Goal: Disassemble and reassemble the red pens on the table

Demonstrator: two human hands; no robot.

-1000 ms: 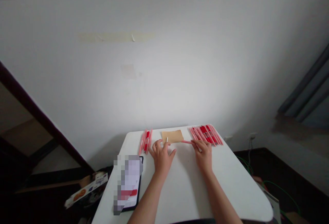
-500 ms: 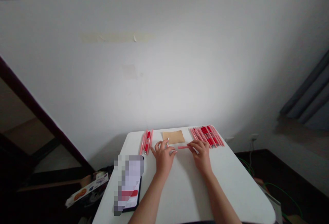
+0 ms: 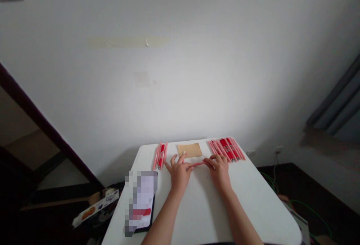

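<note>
A slim pink pen (image 3: 198, 163) lies crosswise between my two hands over the white table. My left hand (image 3: 179, 174) pinches its left end with thumb and forefinger, the other fingers spread. At the other end, my right hand (image 3: 219, 170) is closed on the pen between thumb and fingertips. A small whitish tip (image 3: 183, 152) shows by my left fingers; I cannot make out what it belongs to. Just beyond the hands lies a brown piece of paper or card (image 3: 192, 149).
A few pink and red pens (image 3: 161, 155) lie at the table's left, and a larger row of pens (image 3: 227, 149) at its right. A phone (image 3: 144, 200), partly blurred out, rests at the left edge of the white table (image 3: 202, 215). The wall (image 3: 180, 98) rises behind.
My left thumb and forefinger have closed on the pen's left end, which was free before. My left fingers have shifted, and less of the whitish piece beside them shows.
</note>
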